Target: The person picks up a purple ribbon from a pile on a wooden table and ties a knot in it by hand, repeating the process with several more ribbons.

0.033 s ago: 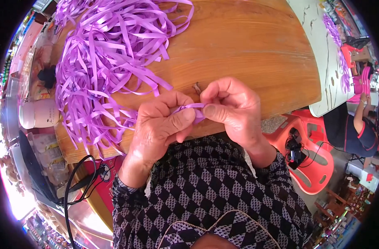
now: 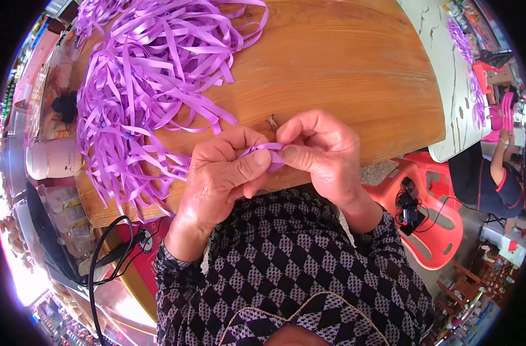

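The left hand (image 2: 214, 170) is closed, its thumb laid along the curled fingers, and grips a purple ribbon (image 2: 270, 146). The right hand (image 2: 329, 155) is nearly closed: thumb and index fingertip meet at the ribbon's right end, with the other fingers curled behind. The ribbon lies between the two hands, in front of the torso and above the near edge of the worktop (image 2: 343, 63). The two close-set grips presumably hold the short span steady and allow fine control; fingertip contact suits such thin, flexible material. How the ribbon passes beneath the left thumb is hidden.

The ribbon heap (image 2: 159, 63) covers the left part of the worktop, with loose ends reaching close to the left hand. This placement probably puts the strands within reach and leaves the bare wood to the right unobstructed. A white cylindrical container (image 2: 54, 158) stands beside the heap, at its left. To the right, a red chair (image 2: 444, 230) supports a black cabled device (image 2: 410, 210), apparently set there so that it is off the worktop.
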The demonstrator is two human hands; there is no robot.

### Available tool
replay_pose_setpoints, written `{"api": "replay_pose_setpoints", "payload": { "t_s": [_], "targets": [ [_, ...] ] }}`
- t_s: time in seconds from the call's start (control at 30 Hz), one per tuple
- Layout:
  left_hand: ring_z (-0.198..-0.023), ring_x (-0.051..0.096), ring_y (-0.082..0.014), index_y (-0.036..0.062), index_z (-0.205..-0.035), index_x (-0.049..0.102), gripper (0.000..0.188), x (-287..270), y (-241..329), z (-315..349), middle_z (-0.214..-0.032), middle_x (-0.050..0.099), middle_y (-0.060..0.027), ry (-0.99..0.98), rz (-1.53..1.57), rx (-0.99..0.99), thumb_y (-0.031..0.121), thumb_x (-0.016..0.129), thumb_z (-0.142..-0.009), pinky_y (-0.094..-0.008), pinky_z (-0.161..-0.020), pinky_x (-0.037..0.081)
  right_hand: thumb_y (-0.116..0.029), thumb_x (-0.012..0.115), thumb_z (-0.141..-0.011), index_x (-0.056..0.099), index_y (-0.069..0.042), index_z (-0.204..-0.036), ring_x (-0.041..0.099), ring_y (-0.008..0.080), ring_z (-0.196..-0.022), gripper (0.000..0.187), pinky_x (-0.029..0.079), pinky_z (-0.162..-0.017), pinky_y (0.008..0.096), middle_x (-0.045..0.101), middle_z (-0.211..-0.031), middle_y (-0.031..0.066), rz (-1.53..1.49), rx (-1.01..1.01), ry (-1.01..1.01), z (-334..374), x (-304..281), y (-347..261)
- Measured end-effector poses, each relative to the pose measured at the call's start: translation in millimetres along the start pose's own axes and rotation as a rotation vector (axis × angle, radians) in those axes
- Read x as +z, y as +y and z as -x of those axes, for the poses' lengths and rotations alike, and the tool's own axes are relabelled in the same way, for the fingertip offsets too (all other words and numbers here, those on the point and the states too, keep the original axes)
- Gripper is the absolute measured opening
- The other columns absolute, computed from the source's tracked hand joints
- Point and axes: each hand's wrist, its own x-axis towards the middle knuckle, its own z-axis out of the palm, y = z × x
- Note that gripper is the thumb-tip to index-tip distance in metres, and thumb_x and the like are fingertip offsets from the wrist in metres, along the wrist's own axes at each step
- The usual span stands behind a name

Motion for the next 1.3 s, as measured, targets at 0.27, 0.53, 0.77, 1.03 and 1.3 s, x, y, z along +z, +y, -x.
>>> {"api": "replay_pose_setpoints", "payload": {
  "t_s": [0.27,0.53,0.77,1.03,1.3],
  "targets": [
    [-0.048,0.042,-0.0035,-0.0017,-0.090,0.056,0.018,5,-5,-3,-0.064,0.054,-0.0013,0.080,0.043,0.028,0.016,0.060,-0.086,-0.0152,-0.042,0.026,0.003,0.060,-0.080,0.057,0.006,-0.090,0.055,0.0138,-0.084,0.010,0.045,-0.074,0.0245,0.058,-0.091,0.0100,-0.003,-0.040,-0.062,3,2,-6],
    [-0.059,0.047,-0.0038,-0.0024,-0.095,0.055,0.020,13,-11,-1,-0.073,0.056,-0.0009,0.076,-0.197,0.179,0.017,0.056,-0.089,-0.0163,-0.052,0.036,0.005,0.061,-0.077,0.057,0.006,-0.080,0.055,0.0148,-0.082,0.005,0.047,-0.073,0.0255,0.057,-0.092,0.0117,0.147,-0.094,-0.003,1,-2,-1],
    [-0.074,0.052,-0.0063,-0.0024,-0.101,0.057,0.024,13,14,-2,-0.084,0.060,-0.0043,0.243,-0.441,0.644,0.019,0.051,-0.092,-0.0193,-0.064,0.042,0.010,0.059,-0.071,0.055,0.003,-0.071,0.053,0.0126,-0.075,0.008,0.042,-0.064,0.0219,0.056,-0.087,0.0114,-0.006,0.028,-0.006,2,-1,-3],
    [-0.049,0.042,-0.0042,-0.0032,-0.084,0.056,0.032,-3,40,-8,-0.073,0.057,-0.0056,0.660,-0.802,1.170,0.020,0.039,-0.097,-0.0153,-0.047,0.032,0.010,0.058,-0.069,0.054,0.002,-0.069,0.051,0.0099,-0.072,0.009,0.039,-0.059,0.0202,0.056,-0.085,0.0115,0.053,0.151,-0.101,6,-3,-10],
    [-0.059,0.051,-0.0061,-0.0007,-0.094,0.061,0.015,-24,43,-7,-0.087,0.059,-0.0102,0.934,-1.196,0.996,0.012,0.056,-0.087,-0.0165,-0.052,0.040,0.013,0.055,-0.070,0.054,0.002,-0.069,0.050,0.0087,-0.070,0.011,0.040,-0.059,0.0198,0.056,-0.086,0.0107,0.147,0.053,-0.093,1,-4,-5]
  ]
}}
